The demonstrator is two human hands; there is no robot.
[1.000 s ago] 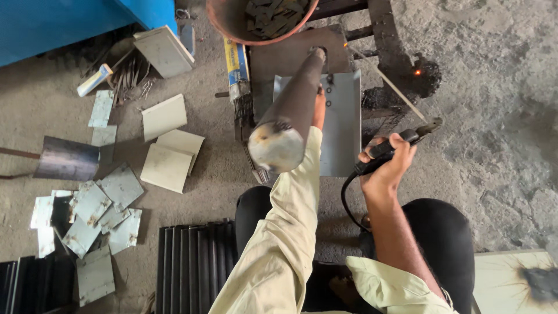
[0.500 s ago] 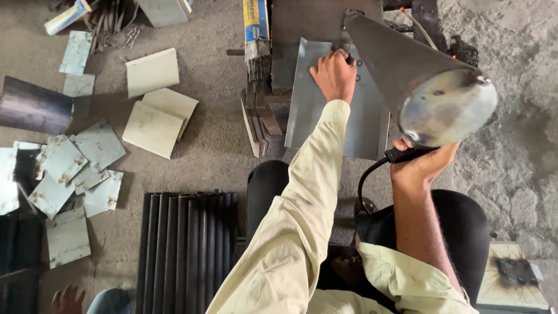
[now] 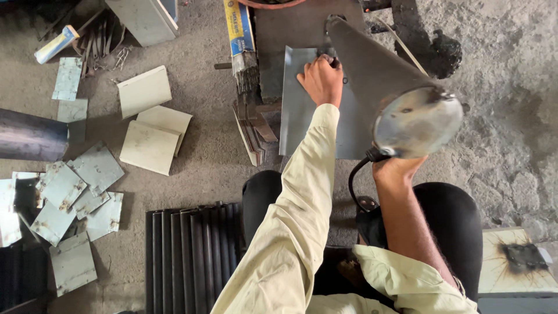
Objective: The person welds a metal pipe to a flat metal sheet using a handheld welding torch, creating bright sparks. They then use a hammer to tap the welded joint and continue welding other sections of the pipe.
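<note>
Metal cone (image 3: 383,81) hides right hand (image 3: 395,171) w/ fingers unreadable; left hand (image 3: 321,78) grips cone's narrow end over grey sheet (image 3: 296,104).

Your left hand (image 3: 321,80) comes out of a long pale yellow shirt sleeve (image 3: 290,215) that runs from the bottom centre of the frame up toward the upper middle, loosely creased along its length and closed at the wrist by a plain cuff. Your right hand (image 3: 397,172) is on a bare forearm, its matching sleeve (image 3: 407,279) rolled up into a bunched fold near the elbow at the lower right. Black trousers (image 3: 453,227) cover both knees in the lower middle of the frame.
</note>
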